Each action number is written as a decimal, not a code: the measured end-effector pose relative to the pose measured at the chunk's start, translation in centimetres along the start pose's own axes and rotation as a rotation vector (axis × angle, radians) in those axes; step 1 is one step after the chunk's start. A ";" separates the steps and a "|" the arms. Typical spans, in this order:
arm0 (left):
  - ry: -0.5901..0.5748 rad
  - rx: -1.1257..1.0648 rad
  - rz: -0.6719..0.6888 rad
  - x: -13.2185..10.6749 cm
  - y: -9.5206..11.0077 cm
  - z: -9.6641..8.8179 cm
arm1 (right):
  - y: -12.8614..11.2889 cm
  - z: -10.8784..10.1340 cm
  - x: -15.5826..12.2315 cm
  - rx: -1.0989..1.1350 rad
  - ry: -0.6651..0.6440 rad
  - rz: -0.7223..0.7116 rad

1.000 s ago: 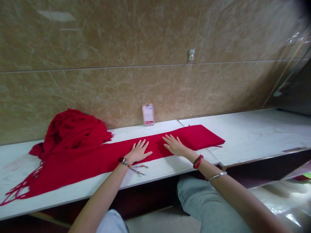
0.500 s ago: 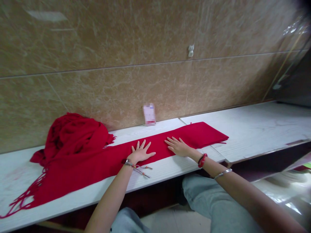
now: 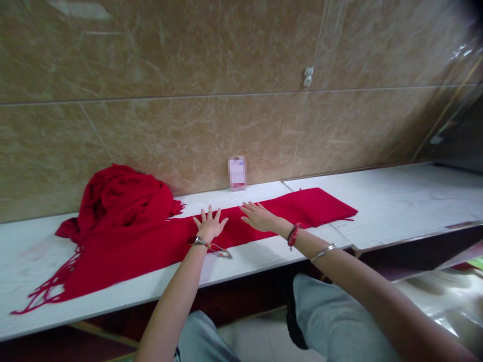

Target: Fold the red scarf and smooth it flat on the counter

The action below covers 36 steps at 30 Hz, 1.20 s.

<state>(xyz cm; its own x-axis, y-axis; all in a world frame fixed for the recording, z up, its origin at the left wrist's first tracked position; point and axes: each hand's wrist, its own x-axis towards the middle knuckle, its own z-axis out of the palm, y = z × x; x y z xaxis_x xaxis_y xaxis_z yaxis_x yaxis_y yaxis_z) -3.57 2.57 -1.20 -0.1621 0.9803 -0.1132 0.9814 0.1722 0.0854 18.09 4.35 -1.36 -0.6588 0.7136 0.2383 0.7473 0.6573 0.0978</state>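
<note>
A red fringed scarf (image 3: 143, 251) lies stretched along the white bench, its long strip flat and folded to an end on the right. Its fringe hangs loose at the left. My left hand (image 3: 210, 224) is over the middle of the strip, palm down with fingers spread. To its right, my right hand (image 3: 260, 217) is also palm down over the cloth, fingers stretched out. Whether either palm presses on the fabric I cannot tell. Behind the strip's left part, a bunched heap of red fringed cloth (image 3: 124, 201) rests against the wall.
The narrow white bench top (image 3: 400, 201) runs along a brown marbled tile wall (image 3: 188, 130). A small blurred card or packet (image 3: 237, 173) leans on the wall. A small white figure (image 3: 308, 76) is fixed higher up. Open space lies under the bench's front edge.
My right hand has slid left along the scarf, closer to my left hand. My left hand has shifted slightly left. The camera view has moved a little.
</note>
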 end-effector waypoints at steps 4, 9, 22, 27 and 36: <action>-0.017 -0.001 0.088 0.5 0.0 0.7 | -2.8 1.2 4.2 0.075 -0.032 -0.016; -0.068 -0.011 0.079 0.8 -0.5 0.9 | -1.4 3.5 5.0 0.080 -0.113 -0.030; -0.099 0.015 -0.077 0.8 -0.8 -0.4 | 8.0 2.7 0.1 0.033 -0.159 0.199; -0.015 0.063 0.155 -0.1 0.4 0.0 | 1.4 1.7 -0.3 0.156 -0.014 -0.015; 0.009 0.145 0.503 -4.0 -3.6 0.7 | -1.1 1.8 -3.1 0.145 -0.037 -0.054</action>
<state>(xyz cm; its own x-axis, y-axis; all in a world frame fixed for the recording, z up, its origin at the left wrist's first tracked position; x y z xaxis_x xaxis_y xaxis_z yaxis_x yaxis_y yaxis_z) -6.40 -2.08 -1.75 0.3323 0.9393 -0.0849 0.9424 -0.3344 -0.0113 19.14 1.81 -3.96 -0.7025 0.6828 0.2008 0.6920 0.7212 -0.0317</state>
